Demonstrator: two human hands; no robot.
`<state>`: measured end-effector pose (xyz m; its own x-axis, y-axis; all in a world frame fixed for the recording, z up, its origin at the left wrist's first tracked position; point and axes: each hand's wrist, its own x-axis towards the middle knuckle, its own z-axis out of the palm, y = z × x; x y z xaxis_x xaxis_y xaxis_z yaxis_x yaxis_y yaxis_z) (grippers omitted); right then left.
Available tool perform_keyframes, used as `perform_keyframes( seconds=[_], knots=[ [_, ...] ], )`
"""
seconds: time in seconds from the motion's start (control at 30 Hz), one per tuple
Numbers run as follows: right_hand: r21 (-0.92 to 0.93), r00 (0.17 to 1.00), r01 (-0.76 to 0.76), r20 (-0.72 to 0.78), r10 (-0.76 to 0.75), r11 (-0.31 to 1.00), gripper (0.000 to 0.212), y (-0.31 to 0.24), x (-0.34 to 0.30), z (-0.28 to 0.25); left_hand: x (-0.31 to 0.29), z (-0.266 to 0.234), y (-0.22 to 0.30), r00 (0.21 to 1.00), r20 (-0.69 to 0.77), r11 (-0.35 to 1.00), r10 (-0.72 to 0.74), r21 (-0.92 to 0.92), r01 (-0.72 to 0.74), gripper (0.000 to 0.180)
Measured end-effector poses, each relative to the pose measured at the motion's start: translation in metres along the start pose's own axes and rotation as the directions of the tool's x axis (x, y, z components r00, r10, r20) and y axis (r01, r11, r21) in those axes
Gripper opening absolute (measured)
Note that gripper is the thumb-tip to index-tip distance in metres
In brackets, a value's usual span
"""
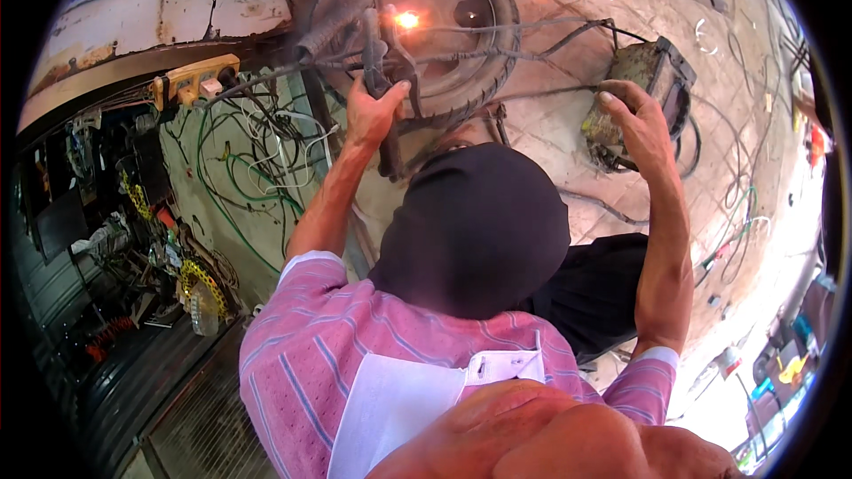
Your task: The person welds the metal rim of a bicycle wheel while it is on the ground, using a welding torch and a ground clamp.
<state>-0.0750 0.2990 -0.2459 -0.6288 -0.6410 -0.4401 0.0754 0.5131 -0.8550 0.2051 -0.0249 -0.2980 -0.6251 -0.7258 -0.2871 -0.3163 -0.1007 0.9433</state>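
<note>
My left hand (373, 115) is closed around a dark, worn clamp with plier-like handles (376, 49). The clamp reaches over a spoked-rim wheel with a black tyre (506, 31). A bright orange-white glow (406, 19) burns beside the clamp, in front of the wheel. To the right, my right hand (635, 120) is at a grimy metal box (652, 71) with a dark frame. Its fingers are bent together at the box's near left side; what they pinch, if anything, is too small to make out. Dark cables (568, 35) run between the clamp area and the box.
A wooden socket board (195, 80) stands at left, above tangled green and white wires (257, 164). Tools and parts with a yellow chain (197, 279) crowd the far left. A dark rounded cloth shape (479, 231) sits between my arms. More cables lie on the floor (541, 160).
</note>
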Motion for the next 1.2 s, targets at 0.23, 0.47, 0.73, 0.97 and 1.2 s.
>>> perform_keyframes(
  seconds=[0.23, 0.47, 0.73, 0.97, 1.2],
  knots=[
    [0.010, 1.000, 0.005, -0.006, -0.005, 1.000, 0.044, -0.001, -0.001, 0.001, -0.003, -0.005, -0.001, 0.998, 0.002, 0.998, 0.058, -0.017, -0.058, 0.028],
    [0.013, 1.000, -0.010, -0.009, 0.010, 1.000, 0.044, 0.000, -0.001, 0.003, 0.002, 0.001, -0.007, 1.000, 0.008, 0.997, 0.028, -0.069, -0.028, 0.029],
    [-0.007, 1.000, -0.007, -0.005, 0.007, 1.000, 0.044, -0.002, 0.000, 0.005, 0.011, 0.005, -0.014, 1.000, 0.014, 0.996, -0.009, -0.083, 0.011, 0.020],
    [-0.008, 1.000, 0.001, -0.001, -0.001, 1.000, 0.044, -0.001, 0.001, 0.005, 0.016, 0.010, -0.013, 1.000, 0.016, 0.995, -0.027, -0.096, 0.028, 0.019],
    [0.008, 1.000, -0.013, -0.002, 0.013, 1.000, 0.044, -0.001, 0.001, 0.006, 0.022, 0.010, -0.017, 1.000, 0.005, 0.996, -0.027, -0.089, 0.027, 0.020]
  ],
)
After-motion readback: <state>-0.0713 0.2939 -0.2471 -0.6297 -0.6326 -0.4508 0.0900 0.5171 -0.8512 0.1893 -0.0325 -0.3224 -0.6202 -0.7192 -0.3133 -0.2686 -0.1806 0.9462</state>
